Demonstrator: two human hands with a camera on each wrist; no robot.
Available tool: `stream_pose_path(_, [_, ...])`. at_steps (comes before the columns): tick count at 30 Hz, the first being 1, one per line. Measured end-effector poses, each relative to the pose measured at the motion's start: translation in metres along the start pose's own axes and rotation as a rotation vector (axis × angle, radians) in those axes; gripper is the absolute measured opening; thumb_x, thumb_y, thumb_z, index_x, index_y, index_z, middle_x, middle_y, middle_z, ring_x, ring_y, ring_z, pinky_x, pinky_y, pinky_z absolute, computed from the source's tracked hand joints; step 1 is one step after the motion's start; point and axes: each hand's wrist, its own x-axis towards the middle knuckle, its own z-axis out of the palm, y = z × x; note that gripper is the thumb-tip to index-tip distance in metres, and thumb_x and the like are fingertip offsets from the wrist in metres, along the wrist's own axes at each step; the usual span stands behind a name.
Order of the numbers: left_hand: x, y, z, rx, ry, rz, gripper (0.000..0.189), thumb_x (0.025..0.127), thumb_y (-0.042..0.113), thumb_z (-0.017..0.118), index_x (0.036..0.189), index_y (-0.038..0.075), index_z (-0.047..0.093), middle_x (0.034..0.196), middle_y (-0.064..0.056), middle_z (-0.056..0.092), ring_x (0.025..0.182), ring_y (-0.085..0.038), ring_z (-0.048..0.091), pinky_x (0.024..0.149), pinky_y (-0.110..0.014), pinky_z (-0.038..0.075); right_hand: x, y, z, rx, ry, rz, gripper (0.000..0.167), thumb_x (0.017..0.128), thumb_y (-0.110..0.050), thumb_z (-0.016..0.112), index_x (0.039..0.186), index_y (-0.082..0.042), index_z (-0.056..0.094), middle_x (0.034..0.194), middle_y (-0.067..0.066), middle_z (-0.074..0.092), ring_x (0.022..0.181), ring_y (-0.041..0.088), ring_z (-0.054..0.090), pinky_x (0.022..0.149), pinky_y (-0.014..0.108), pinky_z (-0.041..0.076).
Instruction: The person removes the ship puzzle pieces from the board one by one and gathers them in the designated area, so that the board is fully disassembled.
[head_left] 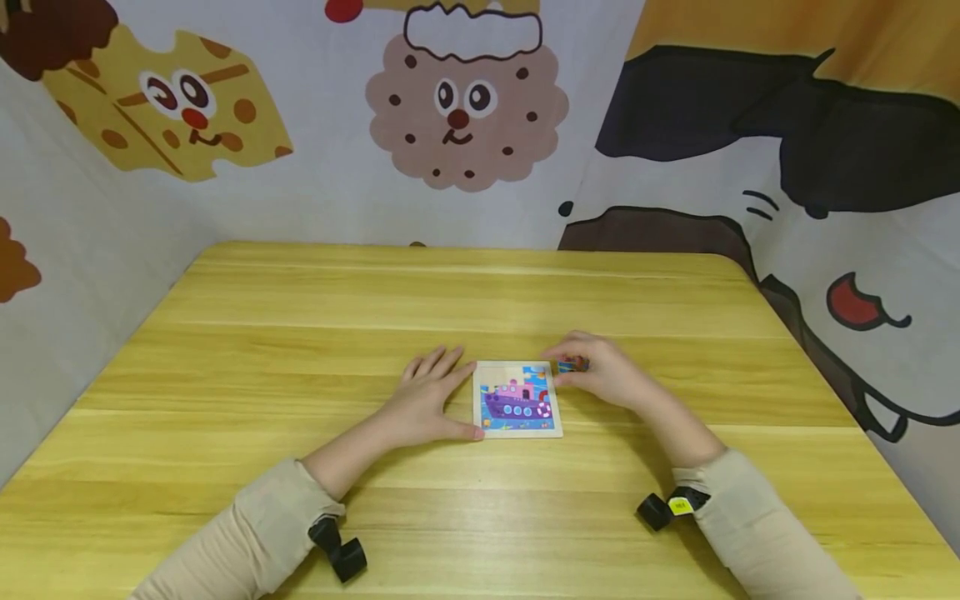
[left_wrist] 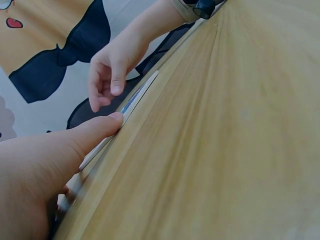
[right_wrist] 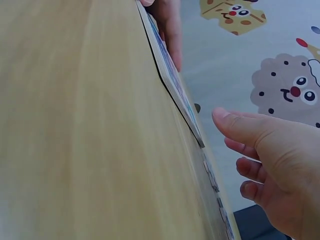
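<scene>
A small square jigsaw puzzle in a pale tray shows a purple ship on blue water, with bare tray showing along its upper left part. My left hand lies at its left side with fingers spread; thumb and index fingertip touch the left corners. In the left wrist view the thumb rests at the tray's edge. My right hand hovers by the upper right corner over loose colourful puzzle pieces. The right wrist view shows this hand with fingers loosely bent, nothing between thumb and fingers, above pieces on the table.
The wooden table stretches around the puzzle on every side. Behind it hangs a white cloth printed with a cartoon biscuit and cheese. Black cameras are strapped to both wrists over beige sleeves.
</scene>
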Motion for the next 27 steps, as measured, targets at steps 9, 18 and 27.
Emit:
stream_pose_path(9, [0.001,-0.001,0.002,0.008,0.006,-0.003,0.103,0.074,0.071,0.064,0.151,0.012,0.029,0.158,-0.013,0.013,0.143,-0.035,0.004,0.111,-0.055,-0.001,0.009,-0.003,0.006,0.006,-0.069,-0.023,0.034,0.081,-0.013,0.078,0.114,-0.009,0.070,0.088,-0.002,0.061,0.075,0.016,0.050,0.064,0.030,0.045])
stream_pose_path(18, [0.000,0.000,0.002,0.004,0.009,-0.002,0.103,0.073,0.071,0.064,0.151,0.011,0.031,0.158,-0.014,0.013,0.143,-0.036,0.004,0.111,-0.056,0.000,0.015,-0.008,0.011,-0.024,-0.163,0.002,0.036,0.080,-0.008,0.077,0.116,-0.010,0.070,0.087,-0.003,0.059,0.076,0.016,0.051,0.065,0.031,0.047])
stream_pose_path(27, [0.000,0.001,0.001,-0.003,0.006,-0.007,0.103,0.073,0.070,0.065,0.151,0.011,0.031,0.158,-0.013,0.012,0.143,-0.036,0.003,0.111,-0.056,0.000,0.023,-0.017,0.006,-0.058,-0.249,0.006,0.039,0.079,-0.010,0.078,0.117,-0.011,0.070,0.092,-0.001,0.060,0.080,0.017,0.052,0.070,0.031,0.047])
